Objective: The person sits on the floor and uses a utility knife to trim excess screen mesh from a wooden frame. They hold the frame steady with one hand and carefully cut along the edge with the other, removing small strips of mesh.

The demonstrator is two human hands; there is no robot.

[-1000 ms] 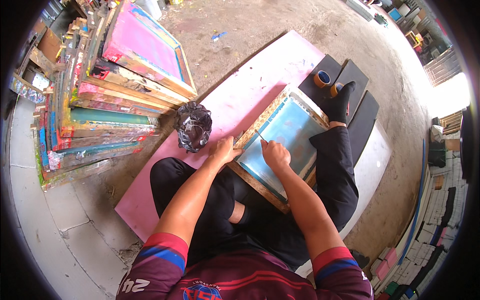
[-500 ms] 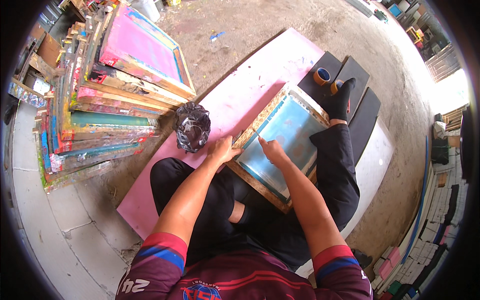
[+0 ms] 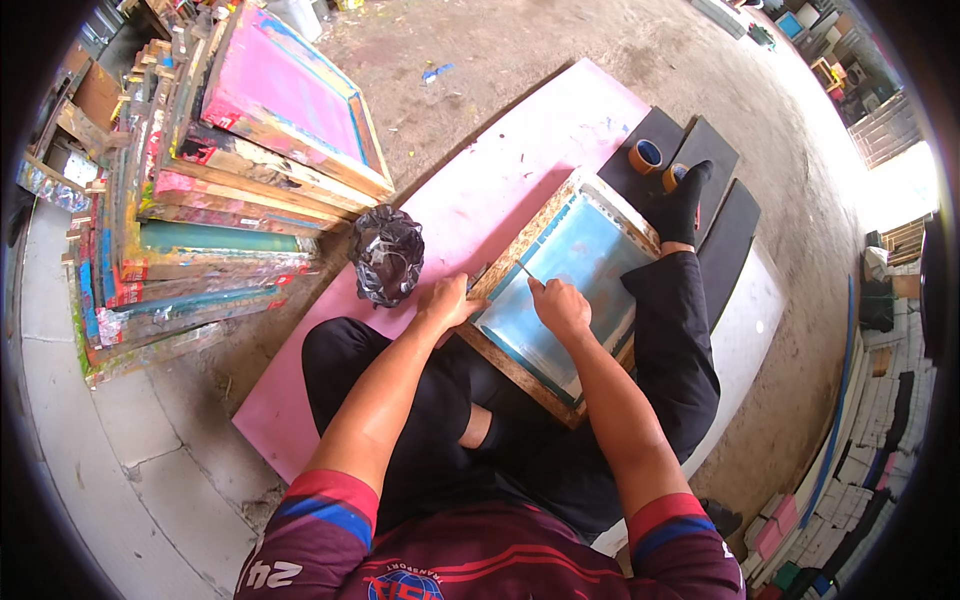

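Note:
A screen-printing frame (image 3: 522,236) with worn wooden rails lies tilted across my lap. Blue-edged, translucent mesh (image 3: 590,262) fills its middle. My left hand (image 3: 450,303) is closed around the near-left corner of the rail, thumb on top; a small dark thing shows just beyond its fingers, too small to name. Over the mesh, my right hand (image 3: 562,305) is closed on a thin, slender tool (image 3: 525,269), whose tip points toward the left rail. The tool's handle is hidden in the fist, so its kind cannot be made out.
A crumpled black plastic bag (image 3: 386,255) sits left of the frame on a pink board (image 3: 300,400). Paint-stained frames (image 3: 290,170) are stacked at the left. Tape rolls (image 3: 645,155) rest on dark boards (image 3: 712,150) near my foot (image 3: 685,205).
My right hand has shifted slightly right over the mesh, bringing the slender tool away from the left rail. My left hand stays on the frame's corner.

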